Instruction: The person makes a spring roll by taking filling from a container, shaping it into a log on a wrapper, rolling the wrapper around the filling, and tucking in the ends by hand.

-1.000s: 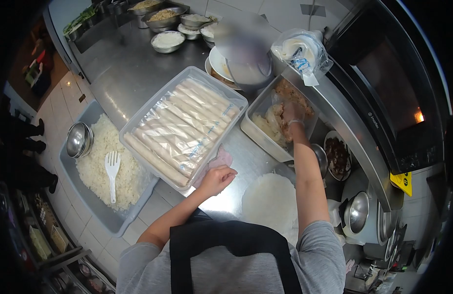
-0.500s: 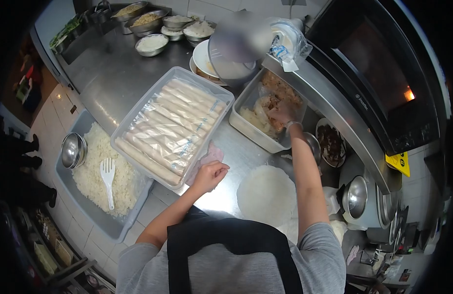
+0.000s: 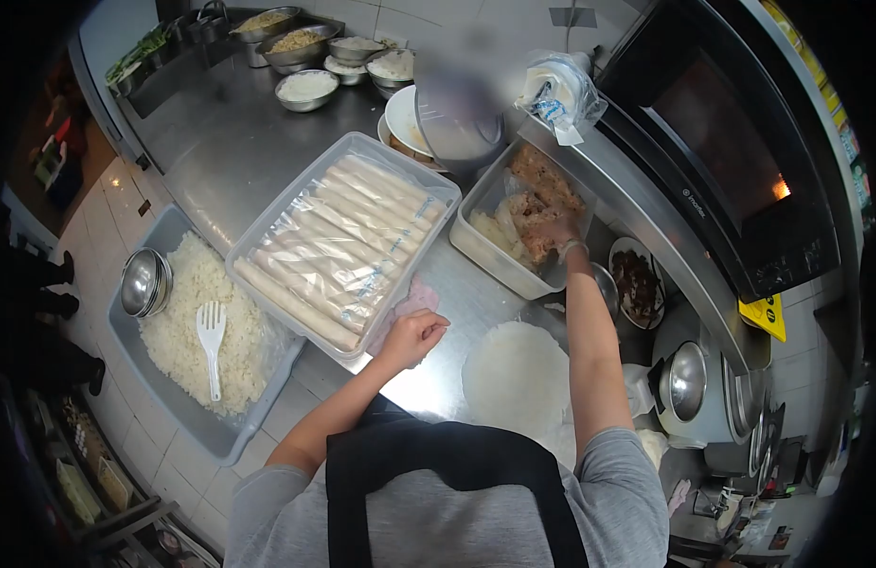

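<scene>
My right hand (image 3: 557, 230) reaches into a clear plastic tub (image 3: 507, 275) and touches a brownish-orange minced filling (image 3: 542, 185); its fingertips are blurred against the mixture. Pale shredded food (image 3: 493, 230) lies in the same tub, to the left. A thin, see-through glove seems to cover this hand. Closed in a loose fist, my left hand (image 3: 416, 338) rests by a pink cloth (image 3: 419, 296), with nothing visible in it. Round white wrapper sheets (image 3: 516, 372) lie on the steel counter between my arms. Beside my left hand, a clear container (image 3: 348, 145) holds several long, pale rolls (image 3: 339, 241) under plastic film.
At left, a grey tub (image 3: 253, 426) holds white rice (image 3: 187, 346), a white fork-shaped server (image 3: 211, 346) and stacked metal bowls (image 3: 143, 281). Food bowls (image 3: 307, 90) stand at the back. A microwave (image 3: 732, 142) sits on a steel shelf at right, above a plate of dark food (image 3: 637, 284).
My right hand has shifted slightly within the filling tub and sits against the minced filling. The left hand keeps its curled pose. The whole view has shifted a little.
</scene>
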{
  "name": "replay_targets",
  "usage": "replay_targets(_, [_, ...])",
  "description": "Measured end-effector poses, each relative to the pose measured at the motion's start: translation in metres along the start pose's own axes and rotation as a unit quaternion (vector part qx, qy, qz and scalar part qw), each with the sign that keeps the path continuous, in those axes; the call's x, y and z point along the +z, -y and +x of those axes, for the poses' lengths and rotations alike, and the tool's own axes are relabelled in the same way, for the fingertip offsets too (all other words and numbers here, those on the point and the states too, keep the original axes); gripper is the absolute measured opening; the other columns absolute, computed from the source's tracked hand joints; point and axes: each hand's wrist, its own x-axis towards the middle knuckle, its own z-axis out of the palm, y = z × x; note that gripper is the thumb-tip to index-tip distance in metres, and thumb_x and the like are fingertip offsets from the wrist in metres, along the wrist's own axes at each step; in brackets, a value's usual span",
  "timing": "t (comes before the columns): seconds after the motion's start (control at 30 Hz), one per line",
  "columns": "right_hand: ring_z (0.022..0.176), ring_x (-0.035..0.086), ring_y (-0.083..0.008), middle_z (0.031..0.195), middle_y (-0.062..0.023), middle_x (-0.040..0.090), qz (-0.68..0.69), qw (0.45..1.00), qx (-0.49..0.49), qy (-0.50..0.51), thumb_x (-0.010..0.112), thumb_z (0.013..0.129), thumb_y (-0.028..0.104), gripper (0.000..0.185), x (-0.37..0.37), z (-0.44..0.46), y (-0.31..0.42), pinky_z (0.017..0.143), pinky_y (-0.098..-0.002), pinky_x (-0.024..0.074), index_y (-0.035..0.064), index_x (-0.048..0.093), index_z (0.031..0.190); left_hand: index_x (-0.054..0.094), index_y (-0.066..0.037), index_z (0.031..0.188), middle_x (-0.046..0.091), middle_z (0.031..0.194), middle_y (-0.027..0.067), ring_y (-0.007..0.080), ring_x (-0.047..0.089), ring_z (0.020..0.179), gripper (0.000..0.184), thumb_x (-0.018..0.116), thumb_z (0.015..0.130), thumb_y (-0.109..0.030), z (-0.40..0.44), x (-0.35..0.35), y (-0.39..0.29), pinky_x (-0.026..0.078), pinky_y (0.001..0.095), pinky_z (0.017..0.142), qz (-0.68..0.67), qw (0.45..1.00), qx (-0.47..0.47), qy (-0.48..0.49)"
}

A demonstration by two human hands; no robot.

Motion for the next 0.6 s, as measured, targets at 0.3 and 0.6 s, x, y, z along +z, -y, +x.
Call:
replay_targets(0.3, [0.098, 0.065, -0.0299, 0.108, -0.0114, 0.068, -0.239, 0.969, 0.049, -0.043, 0.061, 0.079, 0.031, 0.033, 0.012, -0.012, 0.075, 0.082, -0.0402, 0.0522, 0.0134, 0.067, 0.106, 0.07, -0.003, 0.09, 0.06, 0.07, 0.0078, 0.016, 0.055, 0.055, 0.01, 0.066, 0.082, -0.007, 0.002, -0.002, -0.005, 0.044, 0.0295, 0.053, 0.015, 1.0, -0.016, 0.008])
replay_targets(0.6, [0.094, 0.066, -0.0258, 0.103, -0.0098, 0.069, 0.013, 0.991, 0.025, 0.129, 0.062, 0.08, 0.02, 0.024, 0.005, 0.058, -0.042, 0.075, -0.0417, 0.0542, 0.0112, 0.069, 0.101, 0.07, -0.003, 0.089, 0.06, 0.07, 0.0084, 0.0173, 0.055, 0.055, 0.009, 0.067, 0.082, -0.007, 0.0, -0.003, -0.006, 0.044, 0.0308, 0.053, 0.016, 1.0, 0.007, -0.008])
